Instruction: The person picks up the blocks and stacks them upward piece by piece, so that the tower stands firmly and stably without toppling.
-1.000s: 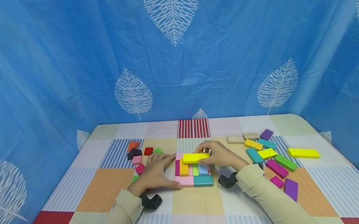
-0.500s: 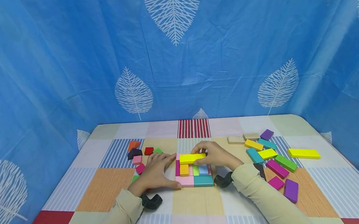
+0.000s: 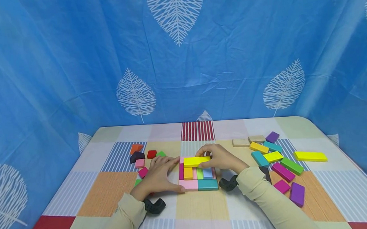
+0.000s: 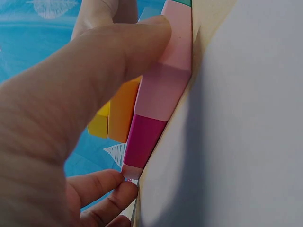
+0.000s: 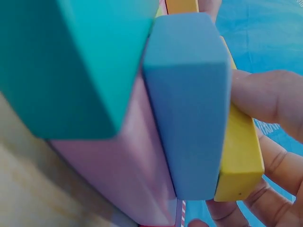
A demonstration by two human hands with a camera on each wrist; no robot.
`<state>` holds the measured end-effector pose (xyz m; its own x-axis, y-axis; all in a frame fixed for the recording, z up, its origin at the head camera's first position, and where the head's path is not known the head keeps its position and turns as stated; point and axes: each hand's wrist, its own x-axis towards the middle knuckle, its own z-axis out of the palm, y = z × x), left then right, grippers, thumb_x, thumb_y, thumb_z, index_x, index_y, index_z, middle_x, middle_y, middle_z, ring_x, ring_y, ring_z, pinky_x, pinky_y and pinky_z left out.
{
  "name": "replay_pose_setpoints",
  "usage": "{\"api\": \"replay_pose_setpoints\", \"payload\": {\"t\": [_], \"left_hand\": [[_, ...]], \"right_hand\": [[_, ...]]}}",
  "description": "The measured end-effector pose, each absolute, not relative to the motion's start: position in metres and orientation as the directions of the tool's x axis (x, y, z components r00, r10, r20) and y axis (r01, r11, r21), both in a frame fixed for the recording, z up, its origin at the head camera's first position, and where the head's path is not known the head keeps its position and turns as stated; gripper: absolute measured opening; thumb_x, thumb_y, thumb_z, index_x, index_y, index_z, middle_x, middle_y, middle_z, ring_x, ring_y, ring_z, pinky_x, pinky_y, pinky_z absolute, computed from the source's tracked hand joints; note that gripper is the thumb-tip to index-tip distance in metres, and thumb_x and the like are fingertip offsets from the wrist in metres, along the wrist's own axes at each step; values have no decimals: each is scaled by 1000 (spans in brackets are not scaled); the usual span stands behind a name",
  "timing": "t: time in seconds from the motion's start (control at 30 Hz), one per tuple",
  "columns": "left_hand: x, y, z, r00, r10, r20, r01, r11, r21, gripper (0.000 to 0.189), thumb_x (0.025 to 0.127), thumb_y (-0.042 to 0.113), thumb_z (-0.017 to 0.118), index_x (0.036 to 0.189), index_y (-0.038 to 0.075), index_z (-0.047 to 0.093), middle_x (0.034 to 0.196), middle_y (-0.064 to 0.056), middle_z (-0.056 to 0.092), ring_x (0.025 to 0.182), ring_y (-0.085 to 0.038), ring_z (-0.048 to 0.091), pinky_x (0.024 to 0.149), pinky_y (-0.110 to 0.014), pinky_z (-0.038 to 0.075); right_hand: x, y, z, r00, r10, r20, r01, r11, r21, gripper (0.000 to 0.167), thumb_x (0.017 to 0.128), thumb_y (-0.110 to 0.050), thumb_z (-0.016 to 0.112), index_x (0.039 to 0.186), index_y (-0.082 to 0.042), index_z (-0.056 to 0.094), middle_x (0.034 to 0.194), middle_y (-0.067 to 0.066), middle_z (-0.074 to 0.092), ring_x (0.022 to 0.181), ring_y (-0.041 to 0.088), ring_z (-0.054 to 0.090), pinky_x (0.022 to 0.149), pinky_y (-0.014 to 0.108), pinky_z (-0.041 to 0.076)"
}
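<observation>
Yellow bar: a long, smooth, painted block [image 3: 191, 162] with crisp edges, lying level across the far ends of the orange block [image 3: 188, 174] and the blue block [image 3: 207, 173], apparently touching both
Right hand: this one [image 3: 219, 157] has the yellow bar pinched near its right end, thumb on the near side, other fingers curled behind on the far side
Left hand: spread wide along the left of the base [image 3: 188, 185], clasping nothing; the thumb [image 4: 154, 40] lies on the near pink block and fingertips [image 4: 116, 179] touch the far left end
Base: flat, glossy oblongs set edge to edge; the teal block [image 3: 207, 184] forms the near right corner, the magenta block [image 3: 181, 171] the left side
Left scatter: chunky small shapes, among them an orange wedge [image 3: 136, 149], an angular black piece [image 3: 137, 157] and a red block [image 3: 152, 154]
Right scatter: oblong bricks, with a purple block [image 3: 297, 194] nearest and bare wood blocks [image 3: 240, 143] toward the far side
Cloth: patchwork of stripes and plain squares [image 3: 202, 211] over the table
Curtain: blue, softly creased fabric [image 3: 216, 32] printed with white leaves
Sleeves: pale, gathered fabric [image 3: 129, 210] on both arms
</observation>
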<state>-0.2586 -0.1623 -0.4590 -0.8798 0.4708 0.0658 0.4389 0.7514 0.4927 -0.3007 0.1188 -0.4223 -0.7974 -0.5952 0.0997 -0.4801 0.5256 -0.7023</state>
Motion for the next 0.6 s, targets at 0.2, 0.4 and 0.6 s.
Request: {"api": "replay_pose_setpoints", "payload": {"t": [0.2, 0.4, 0.6], "left_hand": [[-259, -161, -459, -883, 466, 61, 434, 758, 487, 115, 70, 68, 89, 162, 9, 51, 150, -13, 59, 143, -41, 43, 126, -68, 16], [-258, -160, -459, -889, 455, 56, 421, 761, 493, 115, 70, 67, 90, 162, 10, 51, 150, -13, 59, 145, -41, 42, 127, -69, 15], [-257, -160, -458, -894, 445, 52, 410, 765, 497, 116, 69, 67, 90, 162, 10, 51, 151, -14, 58, 146, -41, 42, 127, -69, 15]], "right_hand": [[-300, 118, -423, -806, -585, 88, -467, 538, -701, 26, 89, -10, 88, 112, -6, 79, 99, -3, 69, 92, 17, 57, 85, 33, 51], [-300, 125, -420, -801, -592, 87, -465, 525, -712, 34, 89, -12, 88, 120, -3, 77, 108, 2, 72, 96, 18, 59, 85, 34, 55], [-300, 154, -409, -810, -574, 117, -456, 492, -742, 37, 93, -12, 84, 126, 2, 73, 122, 17, 73, 103, 26, 63, 86, 37, 56]]}}
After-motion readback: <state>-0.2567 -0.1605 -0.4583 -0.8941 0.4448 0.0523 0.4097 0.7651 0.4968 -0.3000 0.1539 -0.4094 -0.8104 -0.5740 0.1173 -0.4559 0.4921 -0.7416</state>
